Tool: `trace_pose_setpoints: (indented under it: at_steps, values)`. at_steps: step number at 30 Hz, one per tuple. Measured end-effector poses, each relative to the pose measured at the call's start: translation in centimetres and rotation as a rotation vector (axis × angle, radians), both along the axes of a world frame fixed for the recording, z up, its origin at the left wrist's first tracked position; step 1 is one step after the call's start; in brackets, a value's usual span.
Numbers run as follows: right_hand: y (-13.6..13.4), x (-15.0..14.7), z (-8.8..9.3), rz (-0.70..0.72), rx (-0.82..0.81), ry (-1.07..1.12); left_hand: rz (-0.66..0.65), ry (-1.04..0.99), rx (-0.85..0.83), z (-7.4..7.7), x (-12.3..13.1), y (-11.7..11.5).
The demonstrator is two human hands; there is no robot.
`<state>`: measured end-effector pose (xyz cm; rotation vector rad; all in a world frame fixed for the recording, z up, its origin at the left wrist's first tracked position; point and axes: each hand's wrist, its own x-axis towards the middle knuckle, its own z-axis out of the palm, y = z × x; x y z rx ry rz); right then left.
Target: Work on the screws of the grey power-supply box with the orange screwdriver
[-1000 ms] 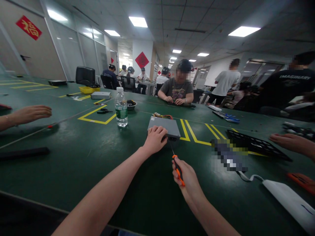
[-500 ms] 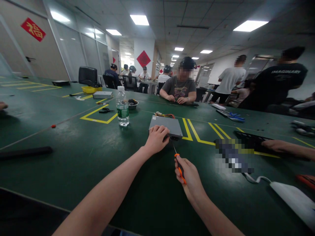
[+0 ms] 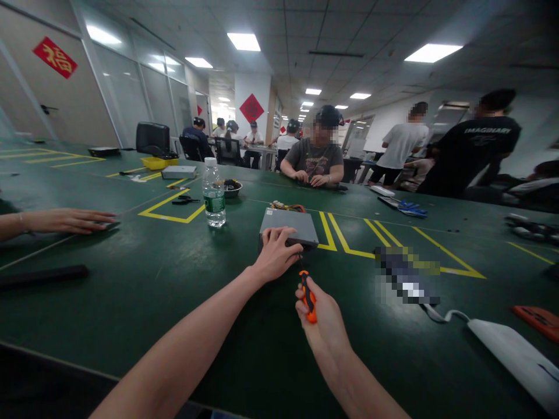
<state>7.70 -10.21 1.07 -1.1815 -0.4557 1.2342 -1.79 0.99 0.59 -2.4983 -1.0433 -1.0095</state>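
Resting the left hand point(image 3: 276, 251) on a grey metal box point(image 3: 293, 224), with fingers bent and spread over the top's near edge and thumb apart at the near face; unable to tell gripping from mere steadying there; having that box flat on the green desk point(image 3: 131, 302), well in from the near edge, with coloured cables point(image 3: 288, 206) sticking out at its far side; gripping a screwdriver point(image 3: 307, 294) in the right hand point(image 3: 321, 311), with fingers closed round the orange-and-black handle, between the desk's near edge and the box; pointing the shank toward the box's near face, right beside the left thumb; unable to tell touching from apart at the hidden tip; having a clear bottle point(image 3: 213, 201) upright to the box's left, with a bowl point(image 3: 233, 189) just beyond; facing a seated person point(image 3: 317, 160) in a grey T-shirt at the far edge; having a yellow basket point(image 3: 155, 163) toward the far left corner, then, nearer on the left, another person's hand point(image 3: 72, 221) and a long black bar point(image 3: 43, 276); seeing yellow tape lines point(image 3: 334, 230) to the box's right, and toward the near right corner a white slab point(image 3: 510, 358) with a white cable point(image 3: 449, 315)
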Motion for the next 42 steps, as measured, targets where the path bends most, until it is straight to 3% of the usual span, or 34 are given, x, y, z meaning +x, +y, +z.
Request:
trace_pose_setpoints:
  at_steps: [5,7,11,13,16,20,26,34,42]
  values:
    - [-0.9,1.0,-0.1,0.031,0.048,-0.102,0.022,-0.025,-0.027,-0.1,0.3,0.3]
    - [-2.1,2.1,-0.3,0.151,0.249,-0.548,0.027,-0.028,-0.039,-0.1,0.3,0.4]
    - [-4.2,4.7,-0.3,0.23,0.826,-1.596,0.029,-0.037,-0.053,0.0,0.3,0.5]
    - [-4.3,5.5,0.1,0.228,1.139,-1.879,0.023,-0.036,-0.052,0.0,0.2,0.5]
    - [-3.4,5.9,1.0,0.253,1.301,-2.071,0.016,-0.038,-0.048,0.1,0.1,0.3]
    - [-1.8,5.9,1.2,0.201,1.361,-2.119,0.004,-0.054,-0.068,0.2,0.0,0.1]
    - [-0.9,6.6,-0.3,0.196,1.447,-1.911,0.019,-0.141,-0.109,0.3,0.0,0.1]
    - [-1.1,7.1,-0.6,0.346,1.199,-1.888,0.02,-0.152,-0.115,0.7,-0.2,0.3]
    - [-0.7,6.7,0.0,0.224,1.387,-1.911,0.0,-0.175,-0.143,0.8,-0.1,0.5]
